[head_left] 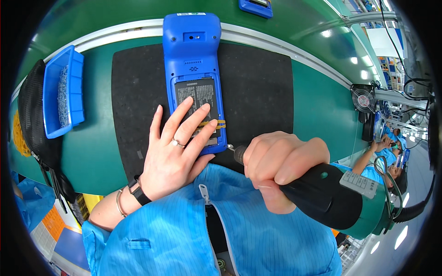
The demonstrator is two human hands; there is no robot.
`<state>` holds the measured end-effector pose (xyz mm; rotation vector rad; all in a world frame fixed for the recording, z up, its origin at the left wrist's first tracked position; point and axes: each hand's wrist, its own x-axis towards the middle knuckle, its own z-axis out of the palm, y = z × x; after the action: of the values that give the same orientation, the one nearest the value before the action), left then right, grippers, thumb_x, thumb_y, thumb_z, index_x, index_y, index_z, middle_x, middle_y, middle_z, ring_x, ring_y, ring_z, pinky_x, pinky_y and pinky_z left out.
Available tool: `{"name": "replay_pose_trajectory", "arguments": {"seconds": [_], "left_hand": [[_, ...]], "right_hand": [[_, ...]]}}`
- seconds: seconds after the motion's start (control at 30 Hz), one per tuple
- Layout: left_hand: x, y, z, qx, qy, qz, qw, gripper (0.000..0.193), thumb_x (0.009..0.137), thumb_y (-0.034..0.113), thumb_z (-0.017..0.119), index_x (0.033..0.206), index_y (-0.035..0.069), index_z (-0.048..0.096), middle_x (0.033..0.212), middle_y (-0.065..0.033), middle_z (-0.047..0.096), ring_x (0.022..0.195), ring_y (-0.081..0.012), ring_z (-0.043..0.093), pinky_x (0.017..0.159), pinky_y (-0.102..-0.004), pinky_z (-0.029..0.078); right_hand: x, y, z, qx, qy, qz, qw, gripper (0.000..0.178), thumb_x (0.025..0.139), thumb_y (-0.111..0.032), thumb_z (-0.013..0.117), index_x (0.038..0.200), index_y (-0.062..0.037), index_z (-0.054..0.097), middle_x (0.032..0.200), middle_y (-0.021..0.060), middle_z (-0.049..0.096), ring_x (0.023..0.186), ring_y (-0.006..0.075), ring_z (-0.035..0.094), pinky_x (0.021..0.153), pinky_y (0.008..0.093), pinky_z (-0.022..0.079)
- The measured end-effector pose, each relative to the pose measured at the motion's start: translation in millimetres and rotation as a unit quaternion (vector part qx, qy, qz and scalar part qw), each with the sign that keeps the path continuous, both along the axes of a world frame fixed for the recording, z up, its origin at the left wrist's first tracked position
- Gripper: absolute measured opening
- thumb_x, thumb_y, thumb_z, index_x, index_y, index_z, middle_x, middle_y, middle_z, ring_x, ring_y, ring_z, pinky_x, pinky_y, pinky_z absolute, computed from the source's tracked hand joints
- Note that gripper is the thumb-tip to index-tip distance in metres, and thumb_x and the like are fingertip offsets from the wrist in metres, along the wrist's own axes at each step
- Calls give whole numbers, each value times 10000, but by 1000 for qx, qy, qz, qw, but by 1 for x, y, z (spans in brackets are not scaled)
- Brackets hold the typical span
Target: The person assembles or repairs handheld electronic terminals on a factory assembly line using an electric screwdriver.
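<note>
A blue handheld terminal lies back side up on a black mat, its battery bay facing me. In the bay sits a dark battery, with strips of yellow tape near its lower end. My left hand rests over the lower half of the device, fingers spread across the battery. My right hand is wrapped round a black and green electric screwdriver. The screwdriver's tip points left and reaches the device's lower right corner; whether a screw is under it cannot be made out.
A blue bin of small screws stands at the left, beside a black mesh bag. Another blue device lies beyond the metal rail. A small fan stands at the right, with cables near it. Other people sit farther right.
</note>
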<state>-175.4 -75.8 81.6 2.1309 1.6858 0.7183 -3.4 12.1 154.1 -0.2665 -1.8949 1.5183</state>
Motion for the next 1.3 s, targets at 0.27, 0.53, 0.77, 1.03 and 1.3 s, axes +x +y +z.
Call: {"name": "replay_pose_trajectory", "arguments": {"seconds": [0.27, 0.53, 0.77, 1.03, 1.3], "left_hand": [[-1, 0, 1, -2, -3, -5, 1000, 571, 684, 218, 749, 1215, 116, 566, 1386, -85, 426, 1323, -314, 347, 1039, -600, 240], [-2, -1, 0, -7, -3, -6, 1000, 573, 692, 225, 748, 1225, 126, 563, 1396, -81, 414, 1330, -316, 335, 1035, -607, 245], [-5, -7, -3, 122, -12, -8, 992, 411, 650, 133, 728, 1039, 33, 639, 1181, -99, 574, 1054, -246, 539, 894, -414, 423], [-6, -15, -8, 211, 44, -35, 976, 205, 700, 51, 640, 887, -28, 668, 1114, -155, 628, 907, -198, 567, 680, -286, 439], [-14, -17, -7, 198, 14, -46, 979, 258, 687, 64, 595, 917, -31, 665, 1097, -165, 626, 876, -197, 558, 626, -259, 421]], "right_hand": [[2, -10, 2, -47, -1, -111, 993, 287, 540, 101, 665, 666, -107, 514, 633, 55, 568, 559, 248, 570, 509, 308, 447], [3, -13, 0, -164, 198, -78, 963, 165, 794, -37, 641, 863, -25, 492, 646, 115, 548, 524, 210, 508, 489, 338, 440], [-10, 25, 14, 12, 156, 20, 987, 496, 846, -63, 657, 1256, -106, 379, 706, 58, 584, 533, 186, 568, 537, 285, 463], [-40, 45, 24, -45, 86, 146, 985, 563, 823, -153, 709, 1273, -167, 371, 760, 22, 542, 579, 159, 544, 598, 304, 445], [-68, 33, 16, -82, 19, 67, 994, 347, 842, -176, 690, 1033, -138, 403, 728, 15, 532, 527, 159, 530, 537, 302, 434]]}}
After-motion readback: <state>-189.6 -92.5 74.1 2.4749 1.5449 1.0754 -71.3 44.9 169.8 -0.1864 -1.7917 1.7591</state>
